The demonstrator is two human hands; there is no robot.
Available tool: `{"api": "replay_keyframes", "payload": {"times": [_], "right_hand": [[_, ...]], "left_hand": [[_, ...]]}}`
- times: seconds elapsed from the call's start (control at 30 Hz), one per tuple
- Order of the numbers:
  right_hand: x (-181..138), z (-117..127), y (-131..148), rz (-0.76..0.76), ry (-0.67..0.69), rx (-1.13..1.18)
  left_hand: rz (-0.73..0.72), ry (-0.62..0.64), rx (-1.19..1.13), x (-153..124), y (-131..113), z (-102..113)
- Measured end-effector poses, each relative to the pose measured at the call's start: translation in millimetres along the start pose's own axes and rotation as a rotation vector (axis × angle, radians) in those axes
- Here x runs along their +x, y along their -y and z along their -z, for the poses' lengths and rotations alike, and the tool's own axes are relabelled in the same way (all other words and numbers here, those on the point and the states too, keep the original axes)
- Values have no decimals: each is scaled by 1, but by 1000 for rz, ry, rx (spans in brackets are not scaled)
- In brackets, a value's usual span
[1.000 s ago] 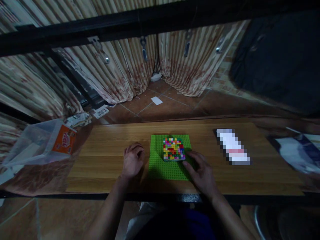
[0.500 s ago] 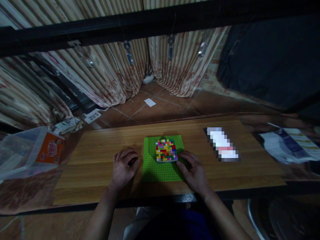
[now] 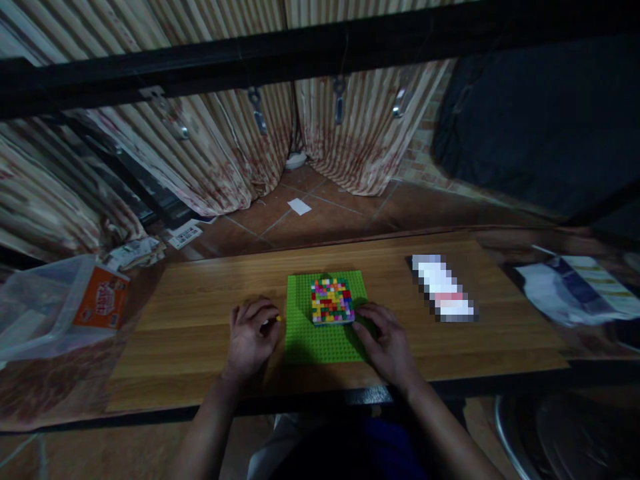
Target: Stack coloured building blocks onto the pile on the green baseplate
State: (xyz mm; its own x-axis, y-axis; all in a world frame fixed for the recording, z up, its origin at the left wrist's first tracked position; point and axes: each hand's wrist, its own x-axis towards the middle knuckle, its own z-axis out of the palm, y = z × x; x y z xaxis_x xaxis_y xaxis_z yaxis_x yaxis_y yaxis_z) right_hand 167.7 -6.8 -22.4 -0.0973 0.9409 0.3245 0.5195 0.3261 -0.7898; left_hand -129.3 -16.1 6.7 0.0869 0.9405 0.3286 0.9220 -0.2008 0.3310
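On a green studded baseplate [image 3: 300, 347] sits a square block of many-coloured toy bricks [image 3: 332, 301], several layers thick. To the left of the plate, my left hand [image 3: 253, 335] pinches a tiny yellow brick [image 3: 279, 319] between thumb and fingertips, just off the plate's edge. My right hand [image 3: 387, 341] rests over the plate's right side. Its thumb and fingertips close on the block's lower right corner; the exact contact there is hard to see.
The wooden tabletop [image 3: 185, 333] carries a pixelated flat object [image 3: 444, 290] on the right. At the far left stands a clear plastic bin [image 3: 45, 307] with an orange label. A white and purple packet [image 3: 575, 287] lies at the far right. A black bar [image 3: 300, 57] crosses above.
My left hand has shifted slightly right, and the yellow brick now shows at its fingertips. My right hand and the brick block have stayed in place.
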Motion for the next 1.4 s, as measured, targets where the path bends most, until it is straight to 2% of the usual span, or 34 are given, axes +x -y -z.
{"api": "replay_keyframes", "payload": {"times": [0.3, 0.43, 0.6, 0.83, 1.03, 1.4], "right_hand": [[0, 0, 2, 0, -2, -15], [-1, -1, -1, 2, -12, -24], [-2, -2, -5, 1, 2, -28], [-1, -3, -5, 13, -7, -30], [-1, -3, -4, 25, -5, -27], [1, -3, -2, 16, -13, -22]], "left_hand": [[0, -24, -66, 3, -6, 2], [95, -73, -205, 4, -14, 7], [212, -64, -440, 12, -35, 12], [50, -113, -600, 34, -72, 7], [-74, -116, -503, 56, -95, 1], [-185, 27, -385, 100, -113, -18]]}}
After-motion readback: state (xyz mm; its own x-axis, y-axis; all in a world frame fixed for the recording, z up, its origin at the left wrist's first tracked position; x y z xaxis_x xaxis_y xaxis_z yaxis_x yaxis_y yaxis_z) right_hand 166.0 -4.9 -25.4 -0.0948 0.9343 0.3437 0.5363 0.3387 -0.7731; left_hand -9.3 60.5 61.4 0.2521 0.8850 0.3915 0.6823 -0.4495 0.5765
